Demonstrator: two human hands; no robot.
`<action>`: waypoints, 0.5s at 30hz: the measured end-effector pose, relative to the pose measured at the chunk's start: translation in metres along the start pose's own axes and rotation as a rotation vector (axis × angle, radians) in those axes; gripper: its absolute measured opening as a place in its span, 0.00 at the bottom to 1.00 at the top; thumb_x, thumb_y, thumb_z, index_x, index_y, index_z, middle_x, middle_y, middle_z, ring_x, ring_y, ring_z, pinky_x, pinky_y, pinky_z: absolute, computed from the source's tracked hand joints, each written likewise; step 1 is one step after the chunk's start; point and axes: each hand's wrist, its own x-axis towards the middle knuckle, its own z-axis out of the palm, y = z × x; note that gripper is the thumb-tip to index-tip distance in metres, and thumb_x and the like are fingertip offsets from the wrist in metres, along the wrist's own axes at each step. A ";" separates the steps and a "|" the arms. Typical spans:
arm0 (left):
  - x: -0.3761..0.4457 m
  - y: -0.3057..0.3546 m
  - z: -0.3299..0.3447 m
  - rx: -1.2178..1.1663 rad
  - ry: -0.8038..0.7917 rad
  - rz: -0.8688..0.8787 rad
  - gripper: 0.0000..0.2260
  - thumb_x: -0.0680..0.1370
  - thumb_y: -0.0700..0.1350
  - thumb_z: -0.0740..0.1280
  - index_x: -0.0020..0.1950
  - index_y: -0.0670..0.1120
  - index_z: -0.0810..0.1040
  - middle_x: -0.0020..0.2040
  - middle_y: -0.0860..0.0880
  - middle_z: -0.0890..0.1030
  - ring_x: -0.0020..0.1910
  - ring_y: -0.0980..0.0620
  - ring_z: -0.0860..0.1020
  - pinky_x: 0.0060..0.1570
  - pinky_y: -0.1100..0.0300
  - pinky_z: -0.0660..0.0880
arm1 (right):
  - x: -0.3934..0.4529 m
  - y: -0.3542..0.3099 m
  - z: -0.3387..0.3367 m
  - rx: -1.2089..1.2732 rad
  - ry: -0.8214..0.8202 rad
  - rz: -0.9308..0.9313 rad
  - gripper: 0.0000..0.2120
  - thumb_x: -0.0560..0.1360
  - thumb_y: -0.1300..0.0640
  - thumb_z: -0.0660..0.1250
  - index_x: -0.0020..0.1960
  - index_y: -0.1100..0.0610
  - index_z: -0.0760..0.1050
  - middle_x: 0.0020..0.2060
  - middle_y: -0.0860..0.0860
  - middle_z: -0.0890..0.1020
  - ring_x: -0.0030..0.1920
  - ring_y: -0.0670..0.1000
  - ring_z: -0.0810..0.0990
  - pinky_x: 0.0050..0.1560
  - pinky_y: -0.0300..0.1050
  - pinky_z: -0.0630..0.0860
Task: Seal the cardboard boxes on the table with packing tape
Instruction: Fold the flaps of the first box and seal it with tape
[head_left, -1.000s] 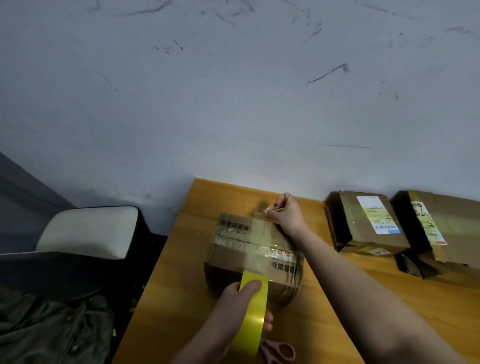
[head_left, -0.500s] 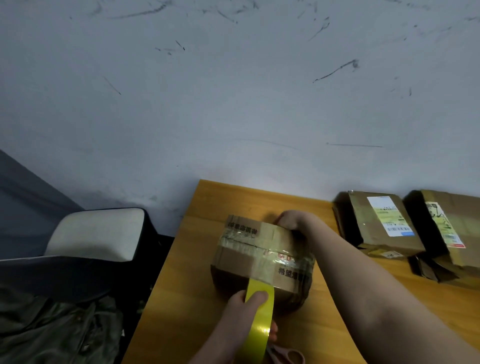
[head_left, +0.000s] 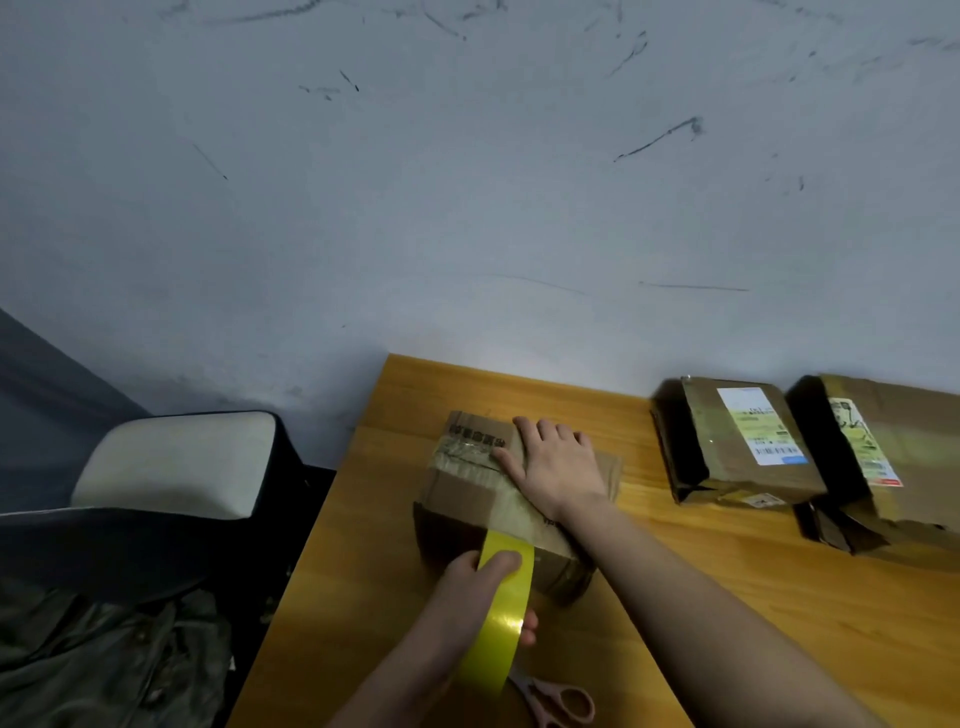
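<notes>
**Tape goes down on the first box**

A cardboard box (head_left: 511, 499) sat at the left part of a wooden table (head_left: 727, 597), a strip of clear tape running over its top toward the near edge. The person's right hand (head_left: 553, 462) lay flat on the lid, fingers straight, pressing the strip down. The left hand (head_left: 467, 597) gripped a yellow roll of packing tape (head_left: 501, 618) against the box's near face, thumb hooked over the roll. The step in hand appeared to be smoothing the strip; the next move would likely call for cutting it free, and pink-handled scissors (head_left: 558, 701) lay just near of the roll. Two labelled boxes (head_left: 737, 447) (head_left: 883, 457) waited well to the right, flaps seemingly loose. A chair (head_left: 176, 462) stood left of the table.
</notes>
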 end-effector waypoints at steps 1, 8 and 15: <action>0.001 0.000 0.000 0.004 0.001 0.001 0.08 0.81 0.44 0.60 0.49 0.40 0.73 0.27 0.42 0.79 0.24 0.48 0.78 0.26 0.63 0.74 | 0.000 0.000 0.000 -0.008 0.012 0.002 0.36 0.77 0.31 0.41 0.76 0.51 0.56 0.66 0.54 0.71 0.68 0.56 0.68 0.67 0.56 0.61; 0.000 -0.007 -0.003 0.013 -0.005 -0.009 0.08 0.81 0.44 0.61 0.50 0.39 0.73 0.28 0.42 0.79 0.24 0.47 0.78 0.27 0.62 0.75 | -0.036 -0.009 0.018 -0.069 0.216 -0.306 0.32 0.78 0.37 0.50 0.73 0.56 0.68 0.71 0.52 0.70 0.73 0.54 0.65 0.70 0.55 0.56; 0.002 -0.010 -0.013 0.084 -0.073 0.103 0.09 0.80 0.45 0.63 0.56 0.42 0.73 0.35 0.42 0.83 0.30 0.49 0.81 0.30 0.62 0.75 | -0.026 -0.001 0.010 0.025 0.058 -0.279 0.43 0.71 0.31 0.33 0.79 0.55 0.43 0.78 0.47 0.42 0.77 0.45 0.38 0.75 0.44 0.35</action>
